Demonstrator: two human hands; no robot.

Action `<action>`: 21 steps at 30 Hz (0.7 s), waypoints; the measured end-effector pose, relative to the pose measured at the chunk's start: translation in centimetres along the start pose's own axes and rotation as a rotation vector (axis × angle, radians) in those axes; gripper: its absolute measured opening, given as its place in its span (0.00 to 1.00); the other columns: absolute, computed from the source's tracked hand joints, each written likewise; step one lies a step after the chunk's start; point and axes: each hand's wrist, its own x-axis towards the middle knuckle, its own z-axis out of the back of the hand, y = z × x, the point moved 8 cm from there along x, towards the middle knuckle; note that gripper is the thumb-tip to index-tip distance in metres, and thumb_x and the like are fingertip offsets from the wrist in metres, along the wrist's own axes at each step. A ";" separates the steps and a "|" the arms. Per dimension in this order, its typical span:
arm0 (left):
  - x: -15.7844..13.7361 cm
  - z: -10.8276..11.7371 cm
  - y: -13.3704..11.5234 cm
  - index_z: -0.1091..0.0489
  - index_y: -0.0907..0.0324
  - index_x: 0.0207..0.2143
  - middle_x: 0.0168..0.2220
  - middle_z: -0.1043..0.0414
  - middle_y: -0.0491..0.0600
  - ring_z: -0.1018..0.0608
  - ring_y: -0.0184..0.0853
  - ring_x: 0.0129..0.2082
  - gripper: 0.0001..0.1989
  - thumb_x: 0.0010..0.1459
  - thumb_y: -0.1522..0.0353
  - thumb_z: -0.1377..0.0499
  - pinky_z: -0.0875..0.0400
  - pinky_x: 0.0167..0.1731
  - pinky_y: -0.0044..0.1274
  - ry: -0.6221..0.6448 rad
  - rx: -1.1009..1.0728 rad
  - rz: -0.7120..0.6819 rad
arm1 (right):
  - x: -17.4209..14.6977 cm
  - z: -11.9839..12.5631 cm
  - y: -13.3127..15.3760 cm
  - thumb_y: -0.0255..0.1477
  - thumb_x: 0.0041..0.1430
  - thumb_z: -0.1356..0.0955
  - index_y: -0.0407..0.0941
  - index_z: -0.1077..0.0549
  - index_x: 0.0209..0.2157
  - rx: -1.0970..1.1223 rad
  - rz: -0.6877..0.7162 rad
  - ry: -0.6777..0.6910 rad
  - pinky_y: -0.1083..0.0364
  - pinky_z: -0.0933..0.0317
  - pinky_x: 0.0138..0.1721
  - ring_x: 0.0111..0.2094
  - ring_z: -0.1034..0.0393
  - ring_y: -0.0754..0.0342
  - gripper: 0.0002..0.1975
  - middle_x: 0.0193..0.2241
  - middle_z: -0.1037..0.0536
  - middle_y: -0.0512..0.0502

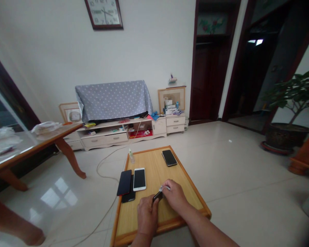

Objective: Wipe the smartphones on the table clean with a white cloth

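Note:
My left hand (147,211) is closed around a black phone (158,196), seen nearly edge-on just above the wooden table (157,161). At the phone's far end, my right hand (173,193) pinches a small white wipe (163,188), which touches the phone. A white phone (139,179) with a dark screen lies left of my hands. Beside it, a dark phone with a red edge (124,182) partly covers another black phone (129,196). One more black phone (169,157) lies near the far right corner. A clear spray bottle (132,157) stands at the far left edge.
A larger wooden table (72,129) with plastic bags on it stands on the left. A cable (100,171) runs across the tiled floor. Against the wall is a low white cabinet (108,139) bearing a cloth-covered television (113,101). A potted plant (285,137) stands at right.

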 end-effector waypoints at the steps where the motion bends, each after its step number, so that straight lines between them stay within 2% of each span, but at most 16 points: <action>1: 0.0 0.1 0.0 0.24 0.54 0.43 0.37 0.22 0.53 0.23 0.41 0.38 0.16 0.66 0.59 0.49 0.31 0.38 0.29 -0.004 0.006 0.002 | 0.3 0.4 -0.3 0.29 0.55 0.34 0.47 0.26 0.27 0.004 -0.017 -0.014 0.59 0.43 0.30 0.30 0.28 0.54 0.06 0.26 0.21 0.51; 6: 0.0 0.1 -0.1 0.24 0.54 0.42 0.37 0.22 0.53 0.23 0.41 0.39 0.15 0.66 0.60 0.49 0.32 0.39 0.29 -0.006 0.016 0.004 | 1.9 2.7 -1.8 0.29 0.57 0.36 0.46 0.28 0.28 -0.002 -0.098 -0.104 0.58 0.44 0.29 0.28 0.29 0.53 0.07 0.25 0.22 0.49; 8: 0.0 0.0 -0.1 0.24 0.54 0.42 0.37 0.22 0.53 0.24 0.41 0.39 0.15 0.66 0.60 0.49 0.32 0.40 0.29 -0.001 0.013 0.002 | 1.4 1.9 -1.2 0.29 0.56 0.36 0.46 0.28 0.27 -0.001 -0.092 -0.085 0.58 0.44 0.29 0.28 0.29 0.53 0.07 0.24 0.22 0.49; 11: 0.1 -0.1 -0.1 0.24 0.54 0.45 0.39 0.22 0.52 0.24 0.41 0.41 0.15 0.66 0.61 0.49 0.32 0.41 0.29 0.011 0.008 0.002 | -0.4 -1.0 0.6 0.27 0.54 0.34 0.46 0.27 0.27 0.014 -0.050 -0.008 0.59 0.44 0.29 0.29 0.28 0.54 0.05 0.25 0.21 0.50; 14: 0.0 -0.3 0.1 0.24 0.55 0.43 0.37 0.22 0.52 0.24 0.41 0.40 0.14 0.66 0.63 0.49 0.33 0.40 0.29 0.019 0.011 0.015 | -1.9 -3.2 2.0 0.25 0.53 0.33 0.46 0.26 0.27 0.030 -0.009 0.068 0.60 0.43 0.30 0.30 0.28 0.55 0.04 0.27 0.21 0.50; 17: -0.1 -0.3 0.2 0.24 0.55 0.43 0.38 0.22 0.53 0.24 0.41 0.41 0.15 0.66 0.63 0.49 0.33 0.41 0.29 0.018 0.013 0.027 | -1.4 -3.0 1.6 0.26 0.54 0.33 0.46 0.25 0.28 0.030 -0.010 0.088 0.60 0.43 0.30 0.30 0.28 0.55 0.04 0.27 0.21 0.50; 21: -0.1 -0.2 0.3 0.24 0.54 0.44 0.38 0.22 0.51 0.25 0.40 0.40 0.15 0.66 0.62 0.49 0.34 0.40 0.28 0.010 0.006 0.029 | -0.5 -1.6 1.0 0.26 0.57 0.35 0.44 0.26 0.29 -0.003 -0.030 0.036 0.59 0.44 0.31 0.30 0.29 0.54 0.06 0.28 0.21 0.47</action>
